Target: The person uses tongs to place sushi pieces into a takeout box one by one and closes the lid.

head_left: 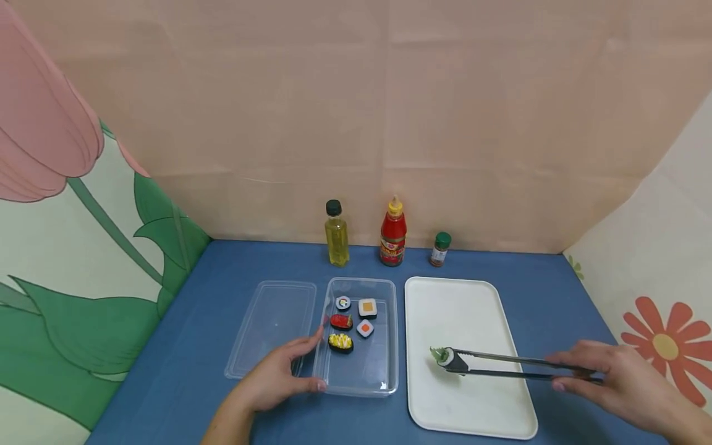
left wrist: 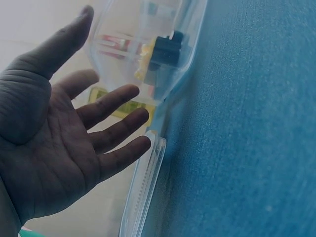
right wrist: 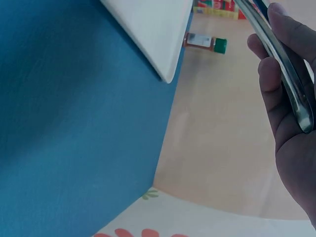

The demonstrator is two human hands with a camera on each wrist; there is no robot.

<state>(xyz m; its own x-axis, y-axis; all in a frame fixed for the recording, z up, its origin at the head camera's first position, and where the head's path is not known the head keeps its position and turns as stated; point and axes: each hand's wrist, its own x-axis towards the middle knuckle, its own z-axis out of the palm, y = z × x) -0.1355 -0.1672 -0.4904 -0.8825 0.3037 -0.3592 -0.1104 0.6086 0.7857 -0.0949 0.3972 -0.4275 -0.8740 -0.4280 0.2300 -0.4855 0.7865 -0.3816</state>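
My left hand (head_left: 311,364) is open against the front left corner of a clear plastic container (head_left: 384,371), thumb at the front wall and fingers along the left side. In the left wrist view the palm (left wrist: 98,123) faces the container (left wrist: 190,59) with fingers straight. Inside lie several toy sushi pieces (head_left: 353,324). My right hand (head_left: 584,374) grips metal tongs (head_left: 523,366), which pinch a dark sushi roll with green filling (head_left: 449,358) just over the white tray (head_left: 461,309). The right wrist view shows the fingers (right wrist: 269,79) curled round the tongs' handle (right wrist: 284,64).
The container's clear lid (head_left: 272,327) lies flat to its left on the blue table. An oil bottle (head_left: 336,233), a red sauce bottle (head_left: 393,232) and a small spice jar (head_left: 440,249) stand along the back wall. Patterned panels close in both sides.
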